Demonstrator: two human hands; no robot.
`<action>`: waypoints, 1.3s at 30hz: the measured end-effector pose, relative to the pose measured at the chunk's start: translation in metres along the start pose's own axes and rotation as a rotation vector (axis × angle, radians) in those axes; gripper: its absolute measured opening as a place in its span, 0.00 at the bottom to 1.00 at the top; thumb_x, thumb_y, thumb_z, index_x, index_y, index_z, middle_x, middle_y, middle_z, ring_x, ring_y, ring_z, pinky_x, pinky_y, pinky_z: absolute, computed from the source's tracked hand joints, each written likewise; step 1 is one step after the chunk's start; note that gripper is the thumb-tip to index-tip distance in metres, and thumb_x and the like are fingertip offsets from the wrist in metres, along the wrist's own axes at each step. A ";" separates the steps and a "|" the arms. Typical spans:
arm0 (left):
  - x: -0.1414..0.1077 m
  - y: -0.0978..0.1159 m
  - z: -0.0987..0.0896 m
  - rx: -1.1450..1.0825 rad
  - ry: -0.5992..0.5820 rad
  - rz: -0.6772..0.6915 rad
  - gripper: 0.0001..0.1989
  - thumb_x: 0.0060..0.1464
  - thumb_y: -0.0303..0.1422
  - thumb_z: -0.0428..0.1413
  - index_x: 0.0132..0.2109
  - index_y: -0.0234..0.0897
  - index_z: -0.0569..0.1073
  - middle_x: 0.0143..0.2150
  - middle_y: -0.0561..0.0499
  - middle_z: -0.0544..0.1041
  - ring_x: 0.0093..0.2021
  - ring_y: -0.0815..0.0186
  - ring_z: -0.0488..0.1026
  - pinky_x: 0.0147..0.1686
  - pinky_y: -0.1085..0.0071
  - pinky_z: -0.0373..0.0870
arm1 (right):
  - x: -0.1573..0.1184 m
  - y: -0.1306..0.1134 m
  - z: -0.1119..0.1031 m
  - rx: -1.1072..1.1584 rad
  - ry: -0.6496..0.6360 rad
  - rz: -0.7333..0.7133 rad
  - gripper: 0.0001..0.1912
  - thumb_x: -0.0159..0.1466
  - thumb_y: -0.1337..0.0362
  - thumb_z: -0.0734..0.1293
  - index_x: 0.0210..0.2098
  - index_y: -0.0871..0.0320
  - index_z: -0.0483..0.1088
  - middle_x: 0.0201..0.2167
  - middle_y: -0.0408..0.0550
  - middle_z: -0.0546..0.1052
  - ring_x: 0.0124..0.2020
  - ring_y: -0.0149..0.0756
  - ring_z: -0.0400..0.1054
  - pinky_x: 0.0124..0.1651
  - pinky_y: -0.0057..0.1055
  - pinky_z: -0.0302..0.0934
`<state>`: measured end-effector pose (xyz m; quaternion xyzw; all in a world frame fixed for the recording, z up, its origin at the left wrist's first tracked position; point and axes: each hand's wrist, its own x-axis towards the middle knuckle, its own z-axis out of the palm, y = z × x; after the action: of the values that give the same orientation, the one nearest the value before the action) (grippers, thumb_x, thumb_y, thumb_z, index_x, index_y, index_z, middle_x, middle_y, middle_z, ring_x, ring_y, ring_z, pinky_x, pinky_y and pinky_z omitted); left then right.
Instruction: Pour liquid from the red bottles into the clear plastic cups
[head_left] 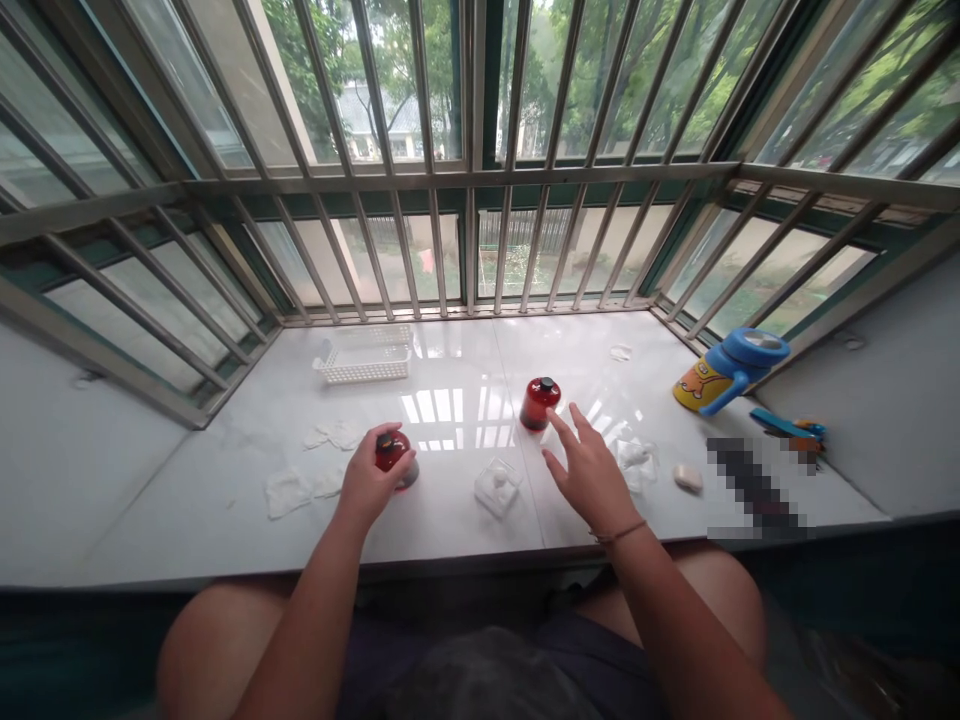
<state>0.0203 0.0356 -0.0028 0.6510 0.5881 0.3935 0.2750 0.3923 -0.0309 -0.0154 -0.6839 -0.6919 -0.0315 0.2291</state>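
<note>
My left hand [366, 482] is wrapped around a small red bottle with a black cap [395, 452], its thumb and fingers on the sides near the top. A second red bottle with a black cap [537, 408] stands upright on the white tiled sill. Just in front of that bottle, my right hand [591, 475] is open with fingers spread; whether a fingertip touches the bottle I cannot tell. Between my hands sits a small clear square container [498, 486], with something whitish in it.
A white perforated plastic basket [364, 370] stands at the back left. Crumpled white tissues [289, 492] lie left, and clear crumpled plastic [637, 462] lies right, beside a pale oval object [687, 478]. A blue and yellow cup [724, 370] is far right. Metal bars [469, 180] line the window.
</note>
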 end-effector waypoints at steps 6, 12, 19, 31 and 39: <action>0.001 -0.006 0.002 -0.026 0.020 0.044 0.23 0.57 0.43 0.66 0.58 0.47 0.75 0.65 0.46 0.77 0.61 0.49 0.76 0.65 0.50 0.72 | -0.097 0.030 -0.006 -0.110 0.167 0.189 0.35 0.73 0.52 0.64 0.76 0.53 0.58 0.77 0.65 0.57 0.72 0.69 0.59 0.69 0.66 0.61; 0.001 -0.016 0.004 -0.108 -0.008 0.010 0.22 0.58 0.45 0.66 0.57 0.48 0.76 0.65 0.46 0.76 0.61 0.51 0.77 0.63 0.52 0.74 | -0.116 0.083 0.025 -0.198 0.120 0.195 0.41 0.74 0.50 0.62 0.80 0.58 0.47 0.81 0.65 0.46 0.75 0.70 0.53 0.71 0.64 0.59; -0.001 -0.006 0.012 -0.167 -0.026 0.013 0.21 0.56 0.44 0.68 0.54 0.45 0.76 0.64 0.45 0.77 0.61 0.50 0.77 0.63 0.52 0.73 | -0.041 0.104 0.046 -0.085 0.020 0.217 0.44 0.73 0.53 0.62 0.81 0.58 0.40 0.82 0.64 0.42 0.75 0.64 0.55 0.71 0.58 0.59; -0.004 0.010 0.060 -0.340 -0.038 0.024 0.28 0.53 0.40 0.71 0.49 0.46 0.61 0.62 0.44 0.78 0.61 0.52 0.78 0.60 0.49 0.76 | -0.027 -0.018 0.025 0.277 0.234 0.018 0.30 0.78 0.52 0.60 0.74 0.56 0.58 0.74 0.64 0.61 0.77 0.56 0.54 0.76 0.60 0.53; -0.004 0.016 0.061 -0.255 -0.116 0.085 0.25 0.56 0.40 0.70 0.56 0.45 0.70 0.63 0.44 0.77 0.64 0.50 0.75 0.66 0.50 0.71 | -0.038 -0.064 0.059 0.625 -0.035 -0.095 0.36 0.73 0.48 0.69 0.74 0.54 0.58 0.73 0.62 0.65 0.75 0.55 0.59 0.76 0.58 0.57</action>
<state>0.0803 0.0358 -0.0237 0.6565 0.4884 0.4381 0.3722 0.3136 -0.0490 -0.0641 -0.5480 -0.7031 0.1838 0.4142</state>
